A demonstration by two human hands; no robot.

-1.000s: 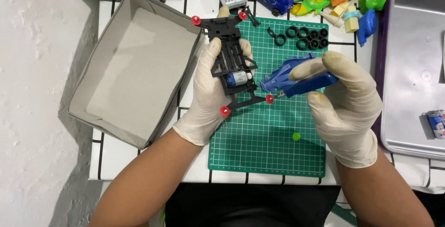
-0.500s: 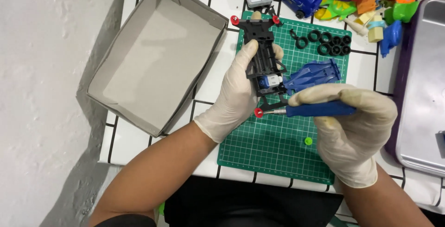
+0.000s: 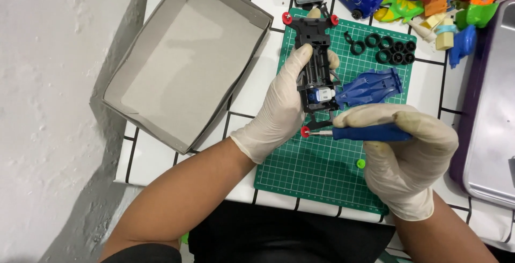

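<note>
A white tiled desk is covered by a green cutting mat, with an open grey cardboard box well left of the grip. The black toy-car chassis is clamped in the left hand. A blue screwdriver is gripped by the right hand, tip at the red roller. Looks like a screw's being worked; steady alignment seems needed. Behind, the blue body shell and black tyres are crowded close.

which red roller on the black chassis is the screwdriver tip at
The near-end red roller, closest to the person; the screwdriver tip meets it. The other two rollers sit at the far end.
</note>
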